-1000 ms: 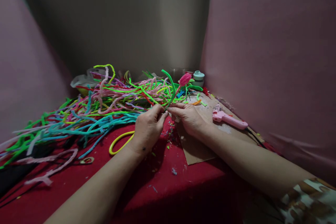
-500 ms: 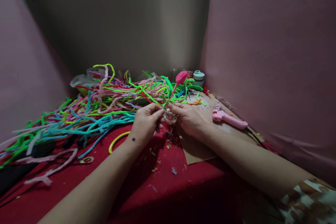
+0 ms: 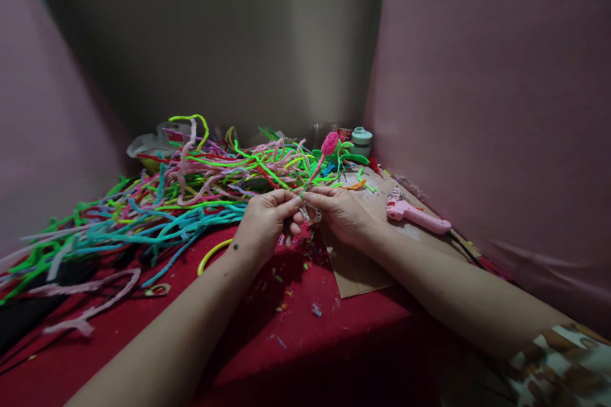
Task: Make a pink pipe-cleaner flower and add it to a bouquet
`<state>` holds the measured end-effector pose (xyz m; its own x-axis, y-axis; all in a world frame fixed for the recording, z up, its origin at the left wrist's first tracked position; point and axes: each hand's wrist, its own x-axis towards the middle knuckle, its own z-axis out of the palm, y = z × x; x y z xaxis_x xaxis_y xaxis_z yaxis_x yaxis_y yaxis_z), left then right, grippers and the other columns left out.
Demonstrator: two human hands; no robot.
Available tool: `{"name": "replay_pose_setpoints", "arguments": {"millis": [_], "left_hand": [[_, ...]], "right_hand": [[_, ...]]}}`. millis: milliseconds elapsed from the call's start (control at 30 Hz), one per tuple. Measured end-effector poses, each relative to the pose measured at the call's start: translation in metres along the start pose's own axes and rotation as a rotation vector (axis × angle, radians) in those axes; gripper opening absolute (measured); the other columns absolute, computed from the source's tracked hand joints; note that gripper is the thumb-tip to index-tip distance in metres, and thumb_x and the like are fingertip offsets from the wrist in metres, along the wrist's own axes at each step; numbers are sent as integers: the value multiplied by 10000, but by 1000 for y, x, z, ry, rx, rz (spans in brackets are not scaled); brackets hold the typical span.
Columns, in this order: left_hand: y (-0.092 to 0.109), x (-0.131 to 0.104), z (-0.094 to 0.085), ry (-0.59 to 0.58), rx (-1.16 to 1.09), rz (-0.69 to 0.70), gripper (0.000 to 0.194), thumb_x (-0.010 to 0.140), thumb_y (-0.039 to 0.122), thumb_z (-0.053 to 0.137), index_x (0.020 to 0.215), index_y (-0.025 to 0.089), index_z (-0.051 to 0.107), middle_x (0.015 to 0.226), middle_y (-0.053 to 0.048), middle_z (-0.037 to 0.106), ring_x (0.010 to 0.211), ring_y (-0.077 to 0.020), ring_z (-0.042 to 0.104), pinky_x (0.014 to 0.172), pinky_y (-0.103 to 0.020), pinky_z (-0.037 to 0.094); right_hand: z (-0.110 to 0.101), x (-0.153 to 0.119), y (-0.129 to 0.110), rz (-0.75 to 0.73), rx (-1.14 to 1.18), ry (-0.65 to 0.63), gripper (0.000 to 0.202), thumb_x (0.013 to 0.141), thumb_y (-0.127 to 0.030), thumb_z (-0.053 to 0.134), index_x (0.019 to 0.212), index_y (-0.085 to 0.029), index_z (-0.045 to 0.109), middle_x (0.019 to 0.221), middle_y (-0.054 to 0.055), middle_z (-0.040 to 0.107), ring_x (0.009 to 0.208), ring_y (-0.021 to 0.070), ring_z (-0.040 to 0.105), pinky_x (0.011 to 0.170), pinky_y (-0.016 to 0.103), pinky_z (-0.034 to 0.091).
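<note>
Fuzzy stems (image 3: 210, 172), multicoloured: heaped across the desk's (image 3: 305, 337) far left.
Left hand (image 3: 267, 219): thumb and forefinger pinched shut on the flower stem (image 3: 314, 172), pink-budded, tilted, mid-desk.
Right hand (image 3: 341, 213): fingertips closed on the same; clear ring (image 3: 312, 213) beside.
Red label (image 3: 344, 134), illegible; lidded jar (image 3: 361, 140): far right corner.
Pink glue gun (image 3: 420, 217): on cardboard (image 3: 358, 273), right edge.

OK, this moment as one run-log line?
left hand: pinching pink-tipped stem | right hand: pinching same stem | clear ring: below fingertips | pink corded tool: lying on cardboard
</note>
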<state>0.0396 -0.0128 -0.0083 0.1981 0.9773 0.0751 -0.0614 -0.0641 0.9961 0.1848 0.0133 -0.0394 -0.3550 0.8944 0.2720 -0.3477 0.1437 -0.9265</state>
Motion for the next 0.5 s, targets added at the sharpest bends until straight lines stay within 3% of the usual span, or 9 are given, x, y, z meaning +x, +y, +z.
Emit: {"name": "replay_pose_setpoints", "arguments": {"millis": [267, 500], "left_hand": [[-2, 2, -3, -83, -101, -55, 116, 735, 228, 620, 702, 144, 548, 529, 42, 534, 320, -52, 439, 258, -152, 345], [0, 4, -7, -192, -189, -176, 143, 738, 244, 611, 676, 152, 521, 492, 63, 464, 286, -36, 344, 241, -151, 283]], "right_hand": [[-1, 0, -2, -14, -42, -26, 177, 734, -337, 652, 696, -166, 625, 643, -3, 571, 600, 117, 482, 631, 281, 385], [4, -2, -8, -48, -126, 26, 221, 712, -367, 655, 615, -172, 614, 604, -15, 524, 577, 106, 408, 577, 262, 310]]}}
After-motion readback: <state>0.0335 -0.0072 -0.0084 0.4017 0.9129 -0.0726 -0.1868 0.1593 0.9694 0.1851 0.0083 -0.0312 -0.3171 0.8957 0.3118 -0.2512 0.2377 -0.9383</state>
